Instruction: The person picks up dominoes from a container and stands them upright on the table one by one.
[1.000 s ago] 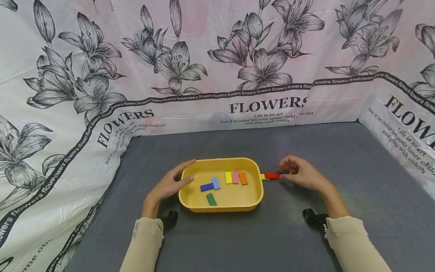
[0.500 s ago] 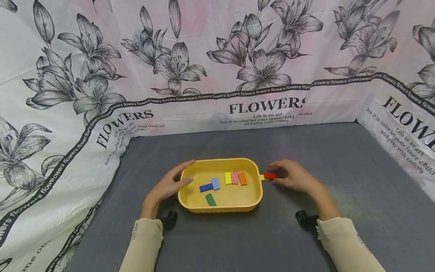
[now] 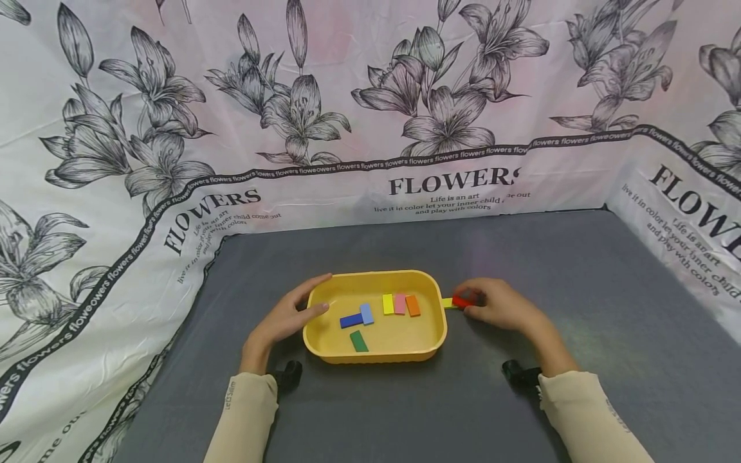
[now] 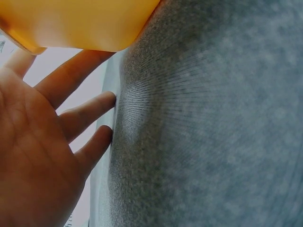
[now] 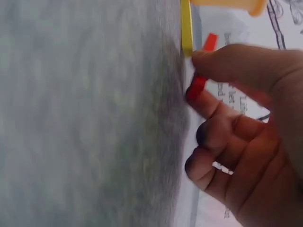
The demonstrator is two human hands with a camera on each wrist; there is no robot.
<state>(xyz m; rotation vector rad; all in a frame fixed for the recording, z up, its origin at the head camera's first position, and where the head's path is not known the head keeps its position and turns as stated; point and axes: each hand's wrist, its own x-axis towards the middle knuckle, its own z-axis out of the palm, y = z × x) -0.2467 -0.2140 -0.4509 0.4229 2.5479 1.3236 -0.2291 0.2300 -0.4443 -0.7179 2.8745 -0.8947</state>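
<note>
A yellow plastic tray [image 3: 425, 344] stands on the grey table. My left hand [image 3: 286, 315] holds its left end, thumb over the rim and index finger along the far corner; the other fingertips touch the tabletop in the left wrist view. Just off the tray's right end, my right hand [image 3: 503, 305] pinches a small red block [image 5: 209, 42] between thumb and index finger. The red block is tilted. Beside it, a yellow block [image 3: 448, 303] lies by the tray wall, one end near the red block. The remaining right fingers are curled in.
Inside the tray lie small flat blocks: yellow [image 3: 388, 304], pink [image 3: 399, 304], orange [image 3: 413, 306], light blue [image 3: 366, 314], dark blue [image 3: 350, 321] and green [image 3: 359, 341]. A flower-printed cloth [image 3: 324, 193] hangs behind and beside the grey table [image 3: 370, 411].
My right hand has moved left onto the red block and taken it between thumb and finger; the block now tilts. The left hand and the tray stay in place.
</note>
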